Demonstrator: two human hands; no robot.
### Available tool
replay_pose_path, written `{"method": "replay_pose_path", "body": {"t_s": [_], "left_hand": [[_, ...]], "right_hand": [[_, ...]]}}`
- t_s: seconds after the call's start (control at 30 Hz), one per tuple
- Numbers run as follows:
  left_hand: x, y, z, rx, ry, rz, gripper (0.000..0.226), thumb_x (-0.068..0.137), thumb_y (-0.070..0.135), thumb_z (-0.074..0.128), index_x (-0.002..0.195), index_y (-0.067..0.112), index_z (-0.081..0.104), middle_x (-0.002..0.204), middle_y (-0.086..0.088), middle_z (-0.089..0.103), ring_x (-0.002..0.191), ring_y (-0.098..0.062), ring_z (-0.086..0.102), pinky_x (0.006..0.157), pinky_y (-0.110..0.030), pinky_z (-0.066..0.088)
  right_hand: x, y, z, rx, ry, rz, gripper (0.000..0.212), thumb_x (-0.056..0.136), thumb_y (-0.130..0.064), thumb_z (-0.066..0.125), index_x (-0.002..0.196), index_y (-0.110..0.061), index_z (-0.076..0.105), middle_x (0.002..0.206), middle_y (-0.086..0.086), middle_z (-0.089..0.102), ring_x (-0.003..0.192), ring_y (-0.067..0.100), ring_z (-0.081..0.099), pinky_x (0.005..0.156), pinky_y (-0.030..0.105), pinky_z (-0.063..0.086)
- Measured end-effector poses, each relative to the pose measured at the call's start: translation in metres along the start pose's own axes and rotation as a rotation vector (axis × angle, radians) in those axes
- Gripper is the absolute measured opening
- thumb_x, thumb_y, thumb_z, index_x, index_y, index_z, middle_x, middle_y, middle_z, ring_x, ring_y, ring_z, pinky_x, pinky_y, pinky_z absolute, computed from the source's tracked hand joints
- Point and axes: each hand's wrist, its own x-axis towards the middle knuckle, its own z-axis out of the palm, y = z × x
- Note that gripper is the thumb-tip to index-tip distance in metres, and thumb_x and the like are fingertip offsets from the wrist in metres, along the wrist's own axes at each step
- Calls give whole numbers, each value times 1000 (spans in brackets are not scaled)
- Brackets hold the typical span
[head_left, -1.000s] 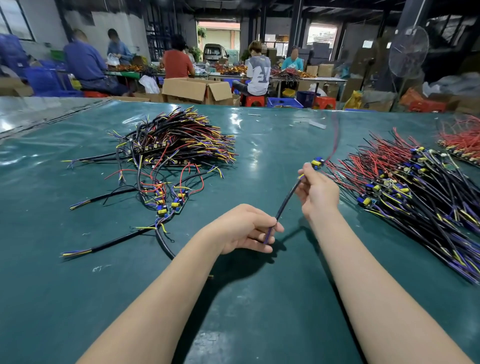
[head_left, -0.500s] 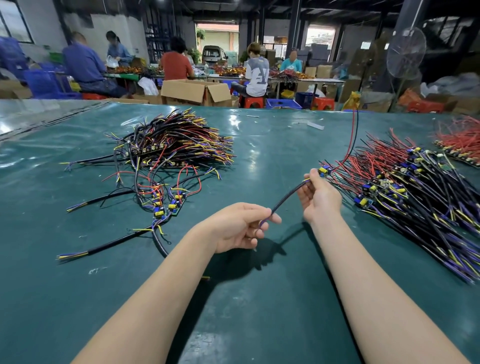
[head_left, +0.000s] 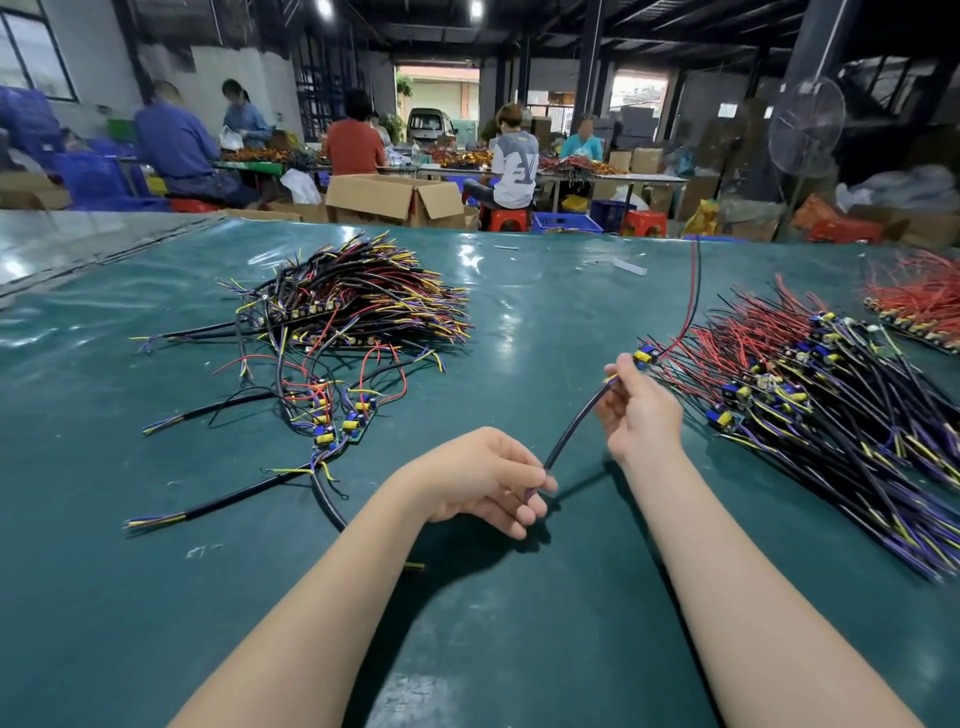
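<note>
Black sheathed cable (head_left: 576, 421) runs diagonally above the green table mat (head_left: 519, 649), held clear of it at both ends. Left hand (head_left: 483, 480) pinches the lower end between thumb and curled fingers; the cable tip is mostly hidden inside that grip, with only a purple trace showing. Right hand (head_left: 641, 415) pinches the upper end; it is seen from the back, so fingertip contact is hard to make out. At the cable's upper end sits a small yellow-and-blue module (head_left: 645, 356), its detail blurred. Thin red and black leads (head_left: 693, 291) rise from it. Right of the cable, a harness pile (head_left: 831, 405) is cut off by the frame edge. Left of the cable lies a tangled bundle (head_left: 358, 301).
</note>
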Motion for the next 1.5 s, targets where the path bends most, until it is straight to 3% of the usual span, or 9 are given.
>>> {"method": "replay_pose_path", "body": {"t_s": [0.23, 0.43, 0.6, 0.7, 0.87, 1.07, 1.13, 1.3, 1.5], "left_hand": [[-4, 5, 6, 191, -94, -104, 23, 95, 10, 45, 75, 9, 55, 45, 6, 56, 38, -4, 50, 45, -20, 52], [-5, 5, 2, 113, -96, -88, 18, 95, 7, 46, 82, 9, 59, 57, 2, 64, 47, -4, 57, 46, -20, 52], [-10, 9, 1, 175, -233, -164, 27, 97, 10, 42, 75, 8, 58, 55, 1, 65, 44, -5, 57, 43, -19, 50], [-15, 13, -6, 147, -265, -148, 25, 95, 4, 42, 80, 8, 62, 62, 2, 68, 51, -4, 60, 44, -18, 50], [-12, 12, -6, 127, -131, -146, 30, 96, 9, 42, 74, 6, 63, 67, -4, 67, 55, -10, 63, 49, -23, 54], [-9, 10, -7, 306, 90, -194, 51, 97, 36, 43, 58, 4, 52, 38, 0, 49, 33, -10, 49, 42, -26, 53], [-8, 10, -8, 287, 122, -156, 55, 96, 42, 42, 57, 5, 53, 43, -2, 46, 36, -10, 45, 44, -27, 53], [-5, 10, -2, 39, -24, -9, 33, 99, 27, 41, 83, 6, 63, 73, -4, 67, 57, -11, 63, 52, -27, 55], [0, 9, 6, -40, -44, -44, 41, 99, 23, 35, 63, 12, 48, 54, 3, 61, 47, -8, 56, 47, -21, 50]], "right_hand": [[0, 12, 4, -42, -26, 31, 27, 88, -16, 60, 62, -10, 58, 34, -9, 47, 30, 0, 42, 35, 8, 33], [4, 5, -1, 127, 70, 100, 27, 90, -19, 58, 65, -11, 55, 34, -9, 50, 29, 0, 47, 34, 10, 37], [1, 9, 0, 26, 27, 35, 27, 90, -17, 59, 64, -11, 57, 33, -10, 47, 30, 0, 45, 35, 8, 36], [2, 7, -1, 43, 27, 29, 27, 90, -18, 59, 63, -12, 57, 34, -10, 48, 31, -1, 47, 36, 8, 37], [4, 6, -3, 121, 81, 68, 27, 90, -19, 58, 64, -12, 56, 34, -9, 50, 31, 0, 49, 35, 11, 41], [5, 6, -3, 126, 103, 78, 26, 89, -18, 60, 64, -12, 56, 34, -10, 50, 31, 0, 49, 35, 10, 40], [4, 7, -2, 115, 102, 76, 26, 89, -18, 60, 64, -12, 57, 34, -10, 50, 31, 0, 48, 35, 10, 40], [-2, 13, 4, 70, 52, 80, 27, 90, -18, 59, 63, -12, 57, 34, -10, 48, 30, 0, 47, 35, 10, 38], [-4, 13, 4, 61, 46, 82, 28, 90, -23, 58, 64, -13, 57, 34, -10, 47, 31, 1, 46, 35, 10, 38]]}}
